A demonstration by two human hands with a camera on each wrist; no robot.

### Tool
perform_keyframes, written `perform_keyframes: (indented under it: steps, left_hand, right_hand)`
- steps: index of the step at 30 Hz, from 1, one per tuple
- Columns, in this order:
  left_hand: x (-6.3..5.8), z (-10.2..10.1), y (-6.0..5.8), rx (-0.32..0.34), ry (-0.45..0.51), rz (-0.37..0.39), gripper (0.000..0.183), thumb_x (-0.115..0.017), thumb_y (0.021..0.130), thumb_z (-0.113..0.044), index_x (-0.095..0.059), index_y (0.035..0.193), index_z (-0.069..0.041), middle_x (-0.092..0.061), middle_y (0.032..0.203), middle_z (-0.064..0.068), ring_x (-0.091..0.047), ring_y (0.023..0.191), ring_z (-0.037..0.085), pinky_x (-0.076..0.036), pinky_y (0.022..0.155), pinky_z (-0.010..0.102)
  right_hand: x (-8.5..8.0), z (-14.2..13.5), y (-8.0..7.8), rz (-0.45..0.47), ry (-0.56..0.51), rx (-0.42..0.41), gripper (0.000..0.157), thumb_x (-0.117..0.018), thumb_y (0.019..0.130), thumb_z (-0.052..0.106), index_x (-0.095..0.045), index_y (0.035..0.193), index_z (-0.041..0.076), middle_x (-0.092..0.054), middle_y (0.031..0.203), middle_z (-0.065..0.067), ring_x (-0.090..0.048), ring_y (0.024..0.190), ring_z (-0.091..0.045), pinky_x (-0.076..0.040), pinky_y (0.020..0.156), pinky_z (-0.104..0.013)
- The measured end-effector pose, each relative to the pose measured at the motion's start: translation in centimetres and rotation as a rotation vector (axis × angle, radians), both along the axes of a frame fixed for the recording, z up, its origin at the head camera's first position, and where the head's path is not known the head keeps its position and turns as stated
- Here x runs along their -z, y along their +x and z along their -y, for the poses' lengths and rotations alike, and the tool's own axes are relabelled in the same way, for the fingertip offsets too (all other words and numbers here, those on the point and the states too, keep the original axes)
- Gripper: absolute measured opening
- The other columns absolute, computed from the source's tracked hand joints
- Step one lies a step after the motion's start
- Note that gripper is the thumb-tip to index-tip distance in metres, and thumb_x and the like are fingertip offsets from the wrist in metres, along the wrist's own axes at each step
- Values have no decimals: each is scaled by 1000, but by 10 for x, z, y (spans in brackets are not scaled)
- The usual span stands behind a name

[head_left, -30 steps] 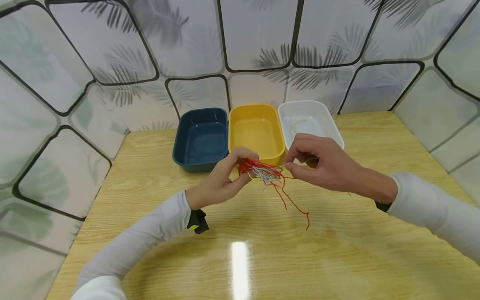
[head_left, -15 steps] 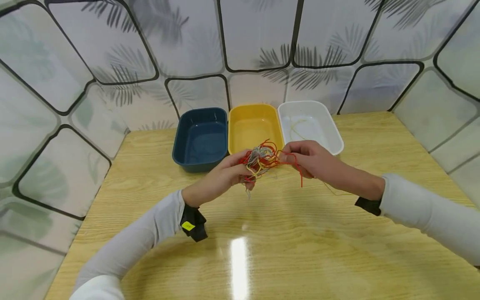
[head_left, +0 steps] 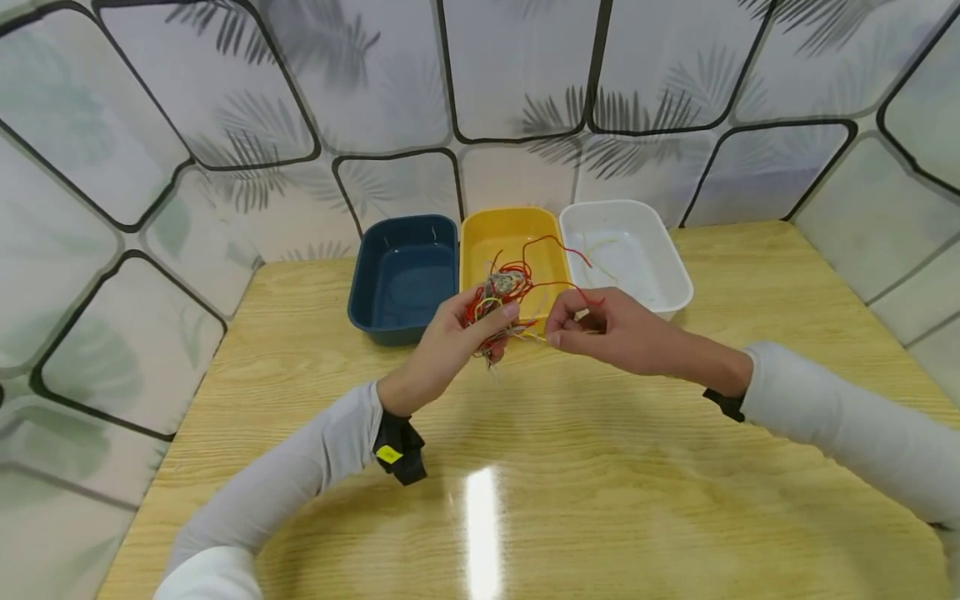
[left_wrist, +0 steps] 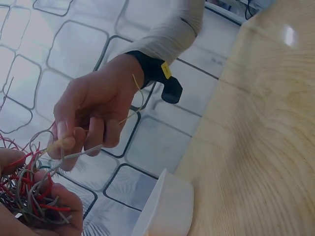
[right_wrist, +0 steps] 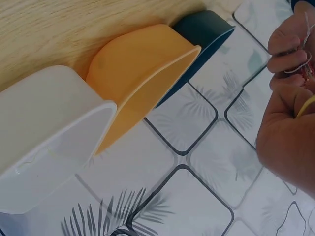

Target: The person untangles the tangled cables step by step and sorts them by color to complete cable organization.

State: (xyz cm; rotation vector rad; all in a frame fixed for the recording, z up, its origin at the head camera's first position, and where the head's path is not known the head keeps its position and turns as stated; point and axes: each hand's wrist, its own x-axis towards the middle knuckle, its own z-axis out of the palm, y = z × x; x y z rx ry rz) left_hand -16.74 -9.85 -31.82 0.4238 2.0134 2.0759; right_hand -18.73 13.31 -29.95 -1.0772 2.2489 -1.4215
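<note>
My left hand [head_left: 435,354] grips a tangled bundle of strings [head_left: 508,285], red, grey and yellow, above the front of the yellow bin [head_left: 491,237]. Loose red ends stick out of it toward the right. Just right of the bundle, my right hand [head_left: 633,333] pinches a yellow string [left_wrist: 141,102] between thumb and forefinger. In the left wrist view this string's free end curls up behind the fingers, while its other part runs toward the tangle. A grey strand also lies by those fingertips; whether they hold it is unclear.
A dark blue bin [head_left: 405,335] stands left of the yellow one, a white bin [head_left: 660,279] on its right. Inside the white bin lie thin yellow strings [head_left: 600,243]. All three sit on a wooden table [head_left: 600,483] against a patterned wall cloth [head_left: 517,75].
My left hand has turned the bundle, so the red ends that hung forward now point up and right. The right hand has shifted slightly left and now pinches a yellow string near the bundle.
</note>
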Motion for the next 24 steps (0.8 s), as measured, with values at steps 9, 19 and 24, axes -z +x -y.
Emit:
perform_keyframes:
  steps: [9, 19, 24]
  left_hand:
    - [1, -3, -3, 128, -129, -262, 30, -54, 93, -30, -52, 118, -14, -62, 86, 11, -49, 62, 25, -41, 52, 33]
    - [-2, -4, -3, 291, -127, -137, 35, -62, 87, -21, -52, 118, -7, -62, 90, 13, -52, 71, 27, -42, 58, 34]
    - [-1, -2, -3, 216, -181, -133, 37, -63, 86, -29, -54, 117, -11, -63, 90, 11, -54, 70, 23, -43, 59, 32]
  right_hand:
    - [-3, -6, 12, 26, -90, 198, 16, -57, 91, 23, -58, 95, 8, -54, 86, -8, -47, 62, -17, -38, 57, -29]
    - [-5, -7, 8, 19, -150, 287, 18, -56, 92, 24, -60, 96, 6, -55, 79, -6, -32, 48, -16, -30, 46, -29]
    - [-6, -9, 6, -35, -123, 305, 18, -58, 90, 25, -59, 93, 7, -54, 79, -7, -39, 52, -17, -33, 49, -29]
